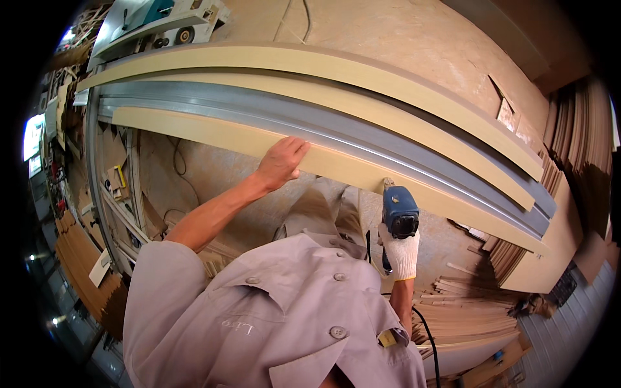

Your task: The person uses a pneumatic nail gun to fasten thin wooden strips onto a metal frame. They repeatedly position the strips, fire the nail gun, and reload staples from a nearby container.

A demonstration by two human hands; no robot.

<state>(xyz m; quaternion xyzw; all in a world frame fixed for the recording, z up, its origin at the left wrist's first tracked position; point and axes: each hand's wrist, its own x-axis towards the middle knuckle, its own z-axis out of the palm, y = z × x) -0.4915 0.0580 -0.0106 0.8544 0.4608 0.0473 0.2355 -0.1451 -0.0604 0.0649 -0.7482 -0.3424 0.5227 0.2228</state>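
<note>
My bare left hand (282, 164) rests on the nearest long, pale board (220, 134), its fingers bent over the board and its thumb by the near edge. To the right, my right hand (399, 251) in a white knit glove is closed round the handle of a blue and black power tool (400, 210). The tool's metal nose is at the near edge of the same board; its exact kind is not clear. The body of the tool hides part of my right fingers. Behind this board run grey metal rails (310, 132).
Two more long pale boards (323, 57) lie along the far side of the rails. A machine (162, 32) stands at the far left. Stacked wood strips (466, 317) lie at the lower right, beside a black cord (432, 339). Brown panels (579, 136) stand at right.
</note>
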